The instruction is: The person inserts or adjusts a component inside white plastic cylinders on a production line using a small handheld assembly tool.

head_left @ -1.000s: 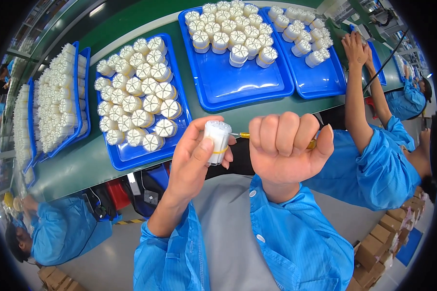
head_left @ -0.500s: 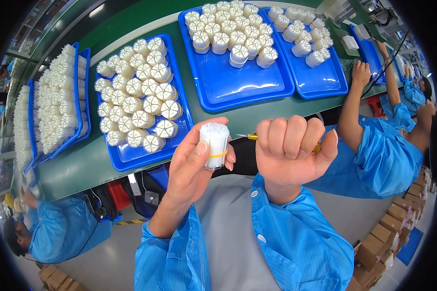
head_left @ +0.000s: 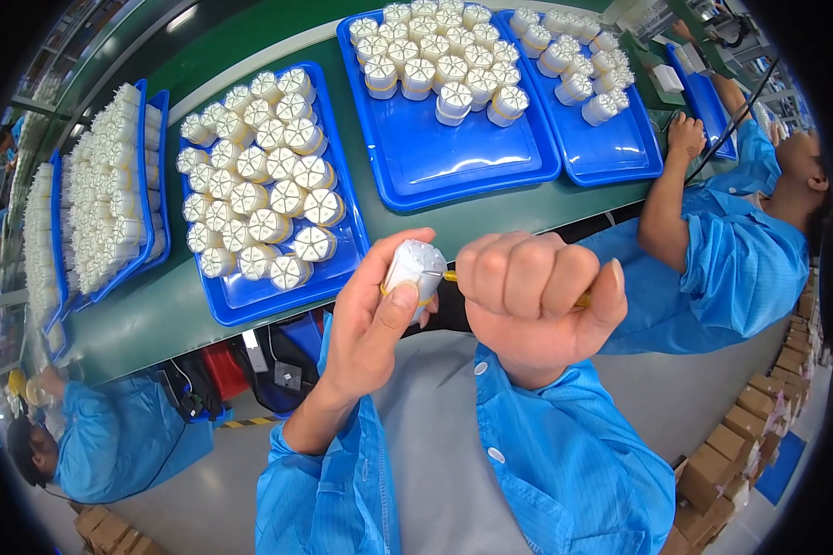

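Note:
In my left hand (head_left: 366,324) is a white cylindrical bundle (head_left: 415,268) with a yellow band around it, gripped between thumb and fingers. Its top is tilted toward my right hand (head_left: 537,301). That hand is closed in a fist around a slim yellow-handled tool (head_left: 450,276) with a thin metal tip. The tip meets the upper side of the bundle; whether it goes in, I cannot tell. Most of the handle is hidden by my fingers, with its other end showing near the thumb.
Blue trays with similar white bundles stand on the green table (head_left: 130,338): a left tray (head_left: 250,310), a middle tray (head_left: 453,166) and a right tray (head_left: 611,153). More filled trays (head_left: 148,185) stand far left. Co-workers in blue sit at right (head_left: 722,240) and left (head_left: 125,435).
My right hand has moved left, bringing the tool's tip to the bundle. My left hand has tilted the bundle from upright. The co-worker at right has leaned into view.

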The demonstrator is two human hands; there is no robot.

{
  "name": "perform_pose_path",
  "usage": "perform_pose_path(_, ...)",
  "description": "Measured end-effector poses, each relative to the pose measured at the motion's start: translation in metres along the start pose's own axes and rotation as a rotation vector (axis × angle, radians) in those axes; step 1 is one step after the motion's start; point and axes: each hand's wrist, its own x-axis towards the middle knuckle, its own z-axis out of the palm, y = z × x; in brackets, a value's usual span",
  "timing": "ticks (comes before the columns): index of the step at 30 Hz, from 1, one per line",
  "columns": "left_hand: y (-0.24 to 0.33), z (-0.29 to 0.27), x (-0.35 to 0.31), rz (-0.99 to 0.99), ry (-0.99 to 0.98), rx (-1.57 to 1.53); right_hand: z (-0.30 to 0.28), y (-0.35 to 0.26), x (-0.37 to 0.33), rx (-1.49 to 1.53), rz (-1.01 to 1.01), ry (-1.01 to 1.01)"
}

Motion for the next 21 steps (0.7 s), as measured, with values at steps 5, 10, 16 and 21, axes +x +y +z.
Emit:
perform_pose_path(5,-0.006,-0.005,0.000,0.026,0.011,0.039,-0.001,0.000,0.005,-0.027,0.136,-0.043)
perform_pose_path(10,-0.003,0.000,0.005,0.050,0.010,-0.264,0.002,-0.012,0.010,0.082,-0.100,0.038)
perform_pose_path(16,0.000,-0.002,0.001,0.085,-0.061,-0.236,-0.014,-0.011,0.005,0.037,-0.034,0.065)
perform_pose_path(21,0.005,0.001,-0.001,0.045,-0.027,-0.329,-0.023,-0.005,-0.006,0.016,0.003,0.100)
